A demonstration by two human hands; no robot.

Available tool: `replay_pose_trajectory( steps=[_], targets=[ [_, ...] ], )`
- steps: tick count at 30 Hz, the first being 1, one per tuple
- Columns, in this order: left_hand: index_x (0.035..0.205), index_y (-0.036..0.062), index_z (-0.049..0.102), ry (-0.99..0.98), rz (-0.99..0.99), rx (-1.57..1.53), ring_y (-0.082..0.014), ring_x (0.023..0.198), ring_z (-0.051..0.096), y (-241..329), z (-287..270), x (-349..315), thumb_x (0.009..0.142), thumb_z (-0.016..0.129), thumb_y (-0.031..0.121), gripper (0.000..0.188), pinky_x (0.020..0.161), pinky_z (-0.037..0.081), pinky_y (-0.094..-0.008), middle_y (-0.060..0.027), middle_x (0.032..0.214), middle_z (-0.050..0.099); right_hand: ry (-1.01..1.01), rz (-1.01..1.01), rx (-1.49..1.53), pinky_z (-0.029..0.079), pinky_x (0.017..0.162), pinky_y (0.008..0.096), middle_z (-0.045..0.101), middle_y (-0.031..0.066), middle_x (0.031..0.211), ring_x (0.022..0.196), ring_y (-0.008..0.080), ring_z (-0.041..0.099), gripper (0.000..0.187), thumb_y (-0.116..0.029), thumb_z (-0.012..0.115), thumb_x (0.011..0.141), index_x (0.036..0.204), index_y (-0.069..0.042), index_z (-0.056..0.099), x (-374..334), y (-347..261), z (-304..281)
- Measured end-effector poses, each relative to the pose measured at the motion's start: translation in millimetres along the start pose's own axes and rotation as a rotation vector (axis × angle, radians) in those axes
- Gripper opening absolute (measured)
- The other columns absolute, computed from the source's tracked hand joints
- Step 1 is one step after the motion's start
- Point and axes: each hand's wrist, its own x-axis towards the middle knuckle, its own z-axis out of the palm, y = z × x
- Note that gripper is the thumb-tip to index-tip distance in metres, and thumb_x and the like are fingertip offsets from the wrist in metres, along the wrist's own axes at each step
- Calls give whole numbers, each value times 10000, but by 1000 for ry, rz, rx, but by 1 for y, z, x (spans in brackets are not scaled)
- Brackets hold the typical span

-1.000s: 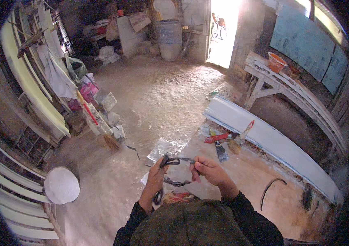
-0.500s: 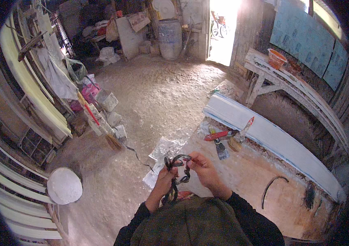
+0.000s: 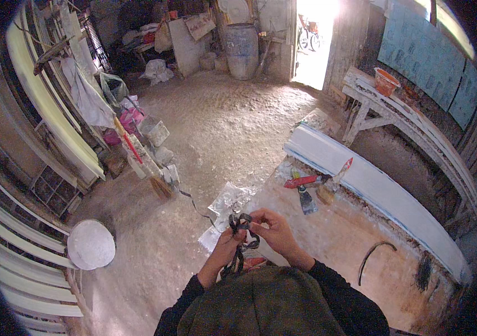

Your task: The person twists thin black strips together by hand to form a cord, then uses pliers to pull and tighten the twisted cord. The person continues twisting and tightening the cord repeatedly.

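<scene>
A long black strip (image 3: 240, 222), twisted into loops, is held up in front of my body. My left hand (image 3: 226, 247) is closed round its bunched part, with the thumb on top. At the loop's right side my right hand (image 3: 277, 234) pinches the strip between thumb and fingertips. Part of the strip hangs below my hands toward my lap. A thin dark length trails across the floor to the left of my hands. Crumpled silvery sheeting (image 3: 230, 200) lies on the floor just beyond them.
On the board (image 3: 328, 241) at right lie a red-handled tool (image 3: 301, 181), a scraper (image 3: 307, 201), a brush (image 3: 326, 193) and a curved black piece (image 3: 368, 259). A long white moulding (image 3: 373, 187) borders it. A white bucket (image 3: 91, 245) and a broom (image 3: 160, 187) are at left.
My right hand has shifted slightly, and the loop between my hands has become smaller and changed shape. Both hands still grip the strip. The view has turned a little.
</scene>
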Motion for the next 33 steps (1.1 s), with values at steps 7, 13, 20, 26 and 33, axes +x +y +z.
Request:
replay_pose_trajectory(
  steps=[7, 13, 20, 26, 33],
  targets=[
    [945, 31, 527, -92, -25, -39, -90, 760, 479, 1, 5, -2, 837, 489, 352, 340, 690, 397, -240, 9, 828, 530, 11, -65, -163, 402, 665, 222, 479, 18, 828, 760, 98, 482, 165, -74, 644, 700, 837, -35, 560, 0, 0, -4],
    [922, 26, 528, -190, -100, -7, -80, 778, 478, -3, -1, -5, 849, 486, 296, 283, 726, 392, -235, 16, 820, 523, -213, -28, 158, 379, 725, 239, 465, 27, 867, 841, 114, 457, 140, -70, 634, 711, 803, -54, 530, 2, -2, -20],
    [895, 49, 522, -188, -119, 60, -96, 790, 467, -14, -4, -10, 835, 505, 318, 276, 718, 377, -246, 8, 799, 517, -418, 88, 418, 367, 804, 286, 481, 34, 908, 906, 138, 458, 145, -98, 622, 734, 829, -50, 523, 5, 0, -27],
    [755, 69, 440, 159, 194, -224, -175, 695, 514, 5, 0, 2, 803, 458, 478, 412, 650, 429, -321, -50, 708, 508, -201, -17, 309, 341, 885, 324, 432, 93, 1103, 1026, 162, 424, 690, -205, 673, 708, 1245, -70, 261, 7, 13, 3],
    [699, 86, 381, 86, 255, -435, -149, 533, 459, 17, -1, 9, 787, 458, 496, 426, 546, 415, -287, -7, 548, 361, -509, 264, 296, 410, 798, 300, 466, 63, 1031, 943, 134, 466, 672, -93, 659, 704, 1233, -59, 245, -2, 42, 33]
  ],
)
